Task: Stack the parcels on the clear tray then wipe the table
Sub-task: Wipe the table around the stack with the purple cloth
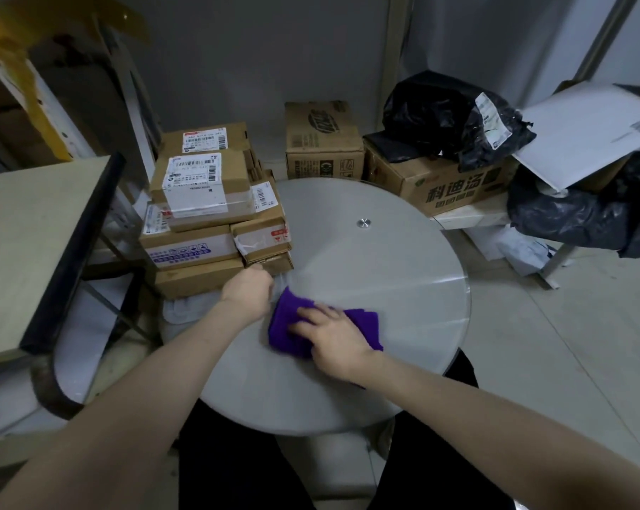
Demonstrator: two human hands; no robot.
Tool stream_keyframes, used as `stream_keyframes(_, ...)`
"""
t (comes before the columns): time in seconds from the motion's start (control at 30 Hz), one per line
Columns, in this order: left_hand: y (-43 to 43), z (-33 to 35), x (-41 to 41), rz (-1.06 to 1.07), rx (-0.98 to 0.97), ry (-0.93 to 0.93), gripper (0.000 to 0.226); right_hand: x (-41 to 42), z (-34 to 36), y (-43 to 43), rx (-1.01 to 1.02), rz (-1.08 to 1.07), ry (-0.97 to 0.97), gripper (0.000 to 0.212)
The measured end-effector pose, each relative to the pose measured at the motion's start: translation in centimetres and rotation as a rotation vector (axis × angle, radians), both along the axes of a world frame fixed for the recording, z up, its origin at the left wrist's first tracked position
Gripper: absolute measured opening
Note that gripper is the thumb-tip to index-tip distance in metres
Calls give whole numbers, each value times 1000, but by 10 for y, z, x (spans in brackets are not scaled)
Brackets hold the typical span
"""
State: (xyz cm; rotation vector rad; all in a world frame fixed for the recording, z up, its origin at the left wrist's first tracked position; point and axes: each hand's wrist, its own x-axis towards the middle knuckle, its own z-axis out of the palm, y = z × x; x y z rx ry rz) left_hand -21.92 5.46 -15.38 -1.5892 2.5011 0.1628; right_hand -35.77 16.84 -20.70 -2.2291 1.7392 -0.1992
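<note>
Round grey glass desk (384,281) in centre of view, metal fitting (363,223) near its middle. Stack of parcels (215,211) at left edge of desk, several layers high, brown cardboard with white shipping labels on top faces. Clear tray (186,311) under the stack, only a pale translucent rim visible at near side; exact outline hard to tell. Purple cloth (292,325) lying flat on desk, just right of the stack's near corner. Right hand (333,336) laid palm-down on the cloth, fingers spread and pressing it to the glass. Left hand (248,288) at the lower near corner of the stack, fingers curled; touching the bottom box or the tray rim, cannot tell which, grip hidden behind the knuckles. Both forearms bare, reaching in from bottom of frame. Streaks of reflected light across right part of desk surface.

Surroundings: beige side table (35,244) with dark edge at far left. Behind the desk, cardboard boxes (322,141) on the floor against the wall, one larger carton (443,185) with printed characters. Black plastic bags (454,115) on and beside that carton. White padded mailer (587,134) at upper right, resting tilted on another dark bag. Pale tiled floor (550,344) at right.
</note>
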Motion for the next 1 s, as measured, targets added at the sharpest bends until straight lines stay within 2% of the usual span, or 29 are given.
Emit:
stream_keyframes(0.07,0,0,0,-14,12,5,15,-13,12,9,46,211,-112,52)
stream_keyframes(0.1,-1,-1,0,-23,20,10,15,-20,18,6,55,231,-178,52)
stream_keyframes(0.13,-2,-1,1,-32,25,19,15,-30,23,0,22,179,-260,52)
stream_keyframes(0.2,-5,-2,4,-39,32,51,14,-56,22,-24,-97,-80,-343,54)
stream_keyframes(0.27,-9,-3,8,-29,45,88,15,-77,15,-48,-78,-337,-213,54)
stream_keyframes(0.33,-12,-4,10,-31,60,111,16,-70,6,-59,59,-390,-50,54)
stream_keyframes(0.5,-18,-5,13,-43,79,153,18,26,4,-24,50,89,-41,46)
stream_keyframes(0.7,-16,-7,10,-71,41,125,14,90,5,-34,136,460,54,55)
stream_keyframes(0.87,-7,-7,0,-67,14,29,12,49,5,-9,76,618,-9,52)
stream_keyframes(1.0,2,-12,-8,-64,-47,-47,23,-6,2,13,41,555,-96,49)
